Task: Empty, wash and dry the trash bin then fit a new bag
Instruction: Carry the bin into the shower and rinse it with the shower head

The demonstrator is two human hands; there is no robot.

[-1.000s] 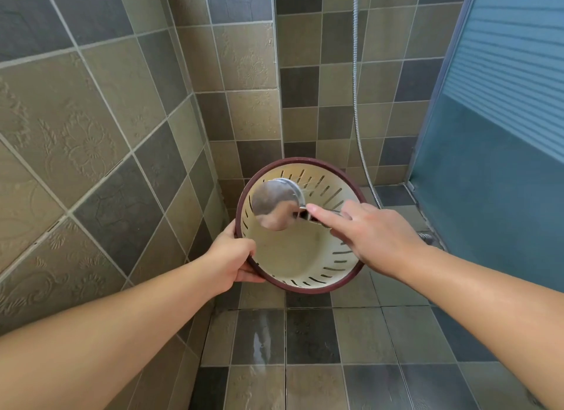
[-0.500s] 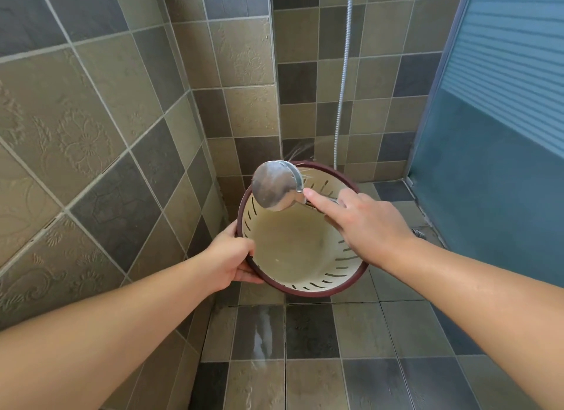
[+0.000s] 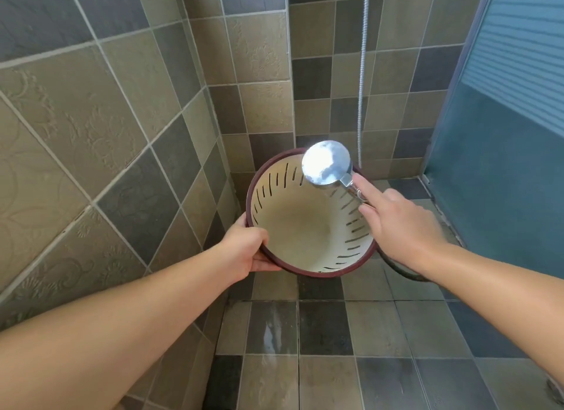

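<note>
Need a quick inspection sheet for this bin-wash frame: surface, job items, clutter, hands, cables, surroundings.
Surface: tiled floor, wet patches and streaks near the middle.
Job's things: trash bin, cream slotted wall, dark red rim, tilted with its mouth toward the camera, no bag or trash inside; shower head at the bin's far rim. Spray cannot be made out.
Clutter: nothing seen.
Grippers: left hand grips the bin's near-left rim; right hand holds the shower head's handle, index finger extended along it.
Cables: metal shower hose hangs down the back wall; a dark loop shows below the right wrist.
Surroundings: tiled walls; frosted blue door on the right.
</note>
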